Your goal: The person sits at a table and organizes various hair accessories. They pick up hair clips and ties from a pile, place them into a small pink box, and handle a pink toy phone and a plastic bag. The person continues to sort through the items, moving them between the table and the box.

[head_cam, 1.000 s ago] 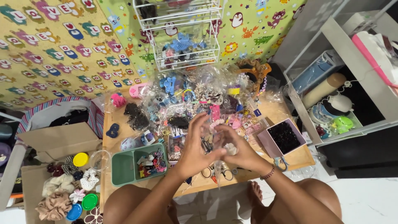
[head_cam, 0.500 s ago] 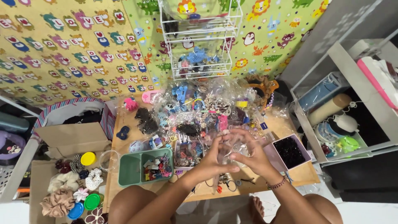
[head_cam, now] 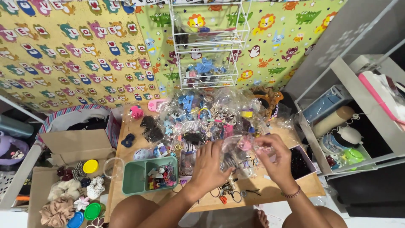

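Both my hands hold a clear plastic bag (head_cam: pixel 241 153) of small hair accessories above a low wooden table (head_cam: pixel 291 191). My left hand (head_cam: pixel 209 162) grips the bag's left side, and my right hand (head_cam: pixel 276 157), with a bead bracelet at the wrist, pinches its right edge. A pink piece shows inside the bag. Under and behind it lies a heap of several clear packets (head_cam: pixel 211 116) with clips and hair ties.
A green bin (head_cam: pixel 139 177) of small clips stands at front left. A white wire rack (head_cam: pixel 207 46) stands behind the table. Cardboard boxes (head_cam: pixel 76 145) with scrunchies (head_cam: pixel 59 209) sit at left. A grey shelf unit (head_cam: pixel 350 122) is at right, a dark tray (head_cam: pixel 300 162) beside my right hand.
The view has shifted so the table sits lower right. My hands have moved apart a little and now hold the bag spread between them.
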